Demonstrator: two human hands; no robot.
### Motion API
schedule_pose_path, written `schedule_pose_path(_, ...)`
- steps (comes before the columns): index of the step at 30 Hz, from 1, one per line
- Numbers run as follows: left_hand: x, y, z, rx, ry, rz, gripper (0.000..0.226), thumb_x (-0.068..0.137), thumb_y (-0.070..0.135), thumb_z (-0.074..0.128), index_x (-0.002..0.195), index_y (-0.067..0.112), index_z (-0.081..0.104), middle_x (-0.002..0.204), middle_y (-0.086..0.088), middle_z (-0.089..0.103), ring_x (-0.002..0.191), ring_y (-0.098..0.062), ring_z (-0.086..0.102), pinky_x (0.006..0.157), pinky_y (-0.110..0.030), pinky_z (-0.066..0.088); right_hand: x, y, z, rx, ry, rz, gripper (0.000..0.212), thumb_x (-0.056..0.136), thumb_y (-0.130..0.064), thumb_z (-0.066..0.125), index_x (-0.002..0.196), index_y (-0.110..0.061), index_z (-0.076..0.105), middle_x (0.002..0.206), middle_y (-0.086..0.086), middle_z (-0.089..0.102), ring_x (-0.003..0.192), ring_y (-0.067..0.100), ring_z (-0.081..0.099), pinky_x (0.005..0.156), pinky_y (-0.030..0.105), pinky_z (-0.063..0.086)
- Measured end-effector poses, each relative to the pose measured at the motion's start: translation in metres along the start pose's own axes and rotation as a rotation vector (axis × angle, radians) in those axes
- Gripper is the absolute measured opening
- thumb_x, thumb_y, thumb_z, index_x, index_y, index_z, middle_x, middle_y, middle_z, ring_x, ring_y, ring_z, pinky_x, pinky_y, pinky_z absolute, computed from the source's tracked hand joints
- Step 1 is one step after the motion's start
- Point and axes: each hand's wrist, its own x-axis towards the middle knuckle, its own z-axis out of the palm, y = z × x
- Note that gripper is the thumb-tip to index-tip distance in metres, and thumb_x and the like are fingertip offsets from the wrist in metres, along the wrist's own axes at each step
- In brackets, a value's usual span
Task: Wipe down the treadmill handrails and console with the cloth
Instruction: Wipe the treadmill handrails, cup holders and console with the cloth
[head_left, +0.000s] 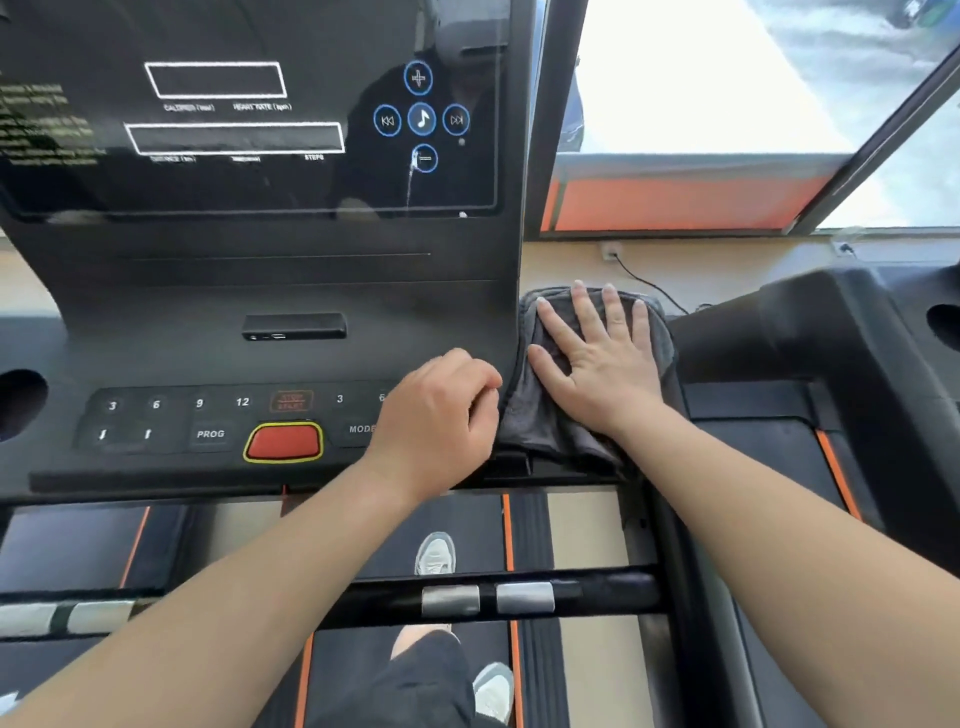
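A dark grey cloth (545, 426) lies draped over the right end of the black treadmill console (260, 291). My right hand (597, 358) presses flat on the cloth with its fingers spread. To the left of it, my left hand (441, 410) rests curled on the console's button panel and touches the cloth's left edge; whether it pinches that edge is hidden. A black front handrail (597, 590) with silver sensor pads crosses below my forearms.
A red stop button (283, 441) sits left of my left hand, and cup holders (21, 400) flank the console. A second treadmill (857, 353) stands to the right. Windows (701, 78) fill the upper right. My shoes (436, 553) stand on the belt below.
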Motion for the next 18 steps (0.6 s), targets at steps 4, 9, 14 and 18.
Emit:
schedule_pose_path(4,-0.027,0.017,0.002,-0.098,-0.085,0.097,0.009,0.092,0.018,0.062,0.094,0.019,0.07,0.078,0.006,0.057,0.066,-0.018,0.055,0.06,-0.033,0.049,0.027,0.002,-0.005,-0.004,0.018,0.013,0.067,0.095,-0.074,0.009,0.158,-0.053,0.011,0.172,-0.003,0.009,0.158,0.03,0.001,0.125,0.054,-0.007)
schedule_pose_path(9,-0.062,0.023,0.013,-0.17,-0.241,0.114,0.009,0.092,0.02,0.06,0.09,0.023,0.068,0.072,0.006,0.059,0.062,-0.018,0.054,0.056,-0.037,0.05,0.012,0.001,-0.006,0.0,0.024,-0.021,0.069,0.092,-0.08,0.001,0.157,-0.057,0.006,0.173,0.001,0.004,0.157,0.035,-0.002,0.125,0.056,-0.008)
schedule_pose_path(14,-0.071,0.028,0.016,-0.183,-0.195,0.091,0.008,0.093,0.021,0.062,0.091,0.021,0.07,0.077,0.007,0.065,0.068,-0.017,0.06,0.06,-0.036,0.052,-0.046,0.002,0.003,-0.02,-0.02,-0.088,0.075,0.086,-0.088,0.002,0.155,-0.06,0.002,0.172,-0.001,-0.009,0.157,0.035,-0.013,0.125,0.055,-0.009)
schedule_pose_path(18,-0.086,0.042,0.017,-0.191,-0.168,0.077,0.008,0.092,0.021,0.063,0.092,0.022,0.071,0.08,0.008,0.068,0.068,-0.015,0.06,0.061,-0.034,0.053,-0.097,0.006,0.021,0.013,0.048,-0.05,0.059,0.102,-0.064,0.011,0.159,-0.05,0.014,0.172,-0.003,0.004,0.159,0.025,0.001,0.128,0.047,0.001)
